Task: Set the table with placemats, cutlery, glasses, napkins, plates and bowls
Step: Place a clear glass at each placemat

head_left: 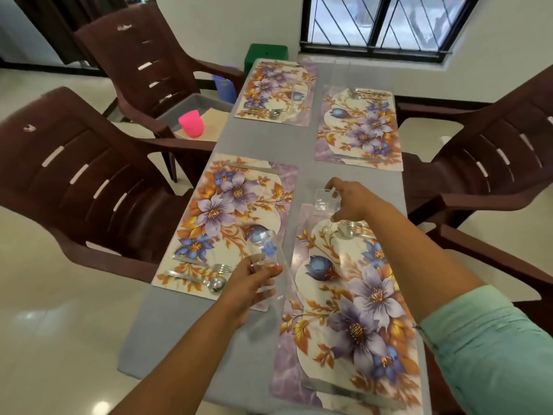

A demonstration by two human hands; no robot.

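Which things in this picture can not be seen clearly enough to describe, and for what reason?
Head view only:
- The glass in the left hand: transparent and motion-blurred, so its base and outline are unclear.
- The glass in the right hand: whether it touches the table cannot be told.
- Far placemats: cutlery too small to name piece by piece.
- Near right placemat: its lower end is cut off by the bottom edge.

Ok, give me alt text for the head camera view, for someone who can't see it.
A person's left hand and right hand each hold a clear drinking glass, left glass and right glass, above a grey table set with four floral placemats and steel cutlery. Brown plastic chairs stand around it.
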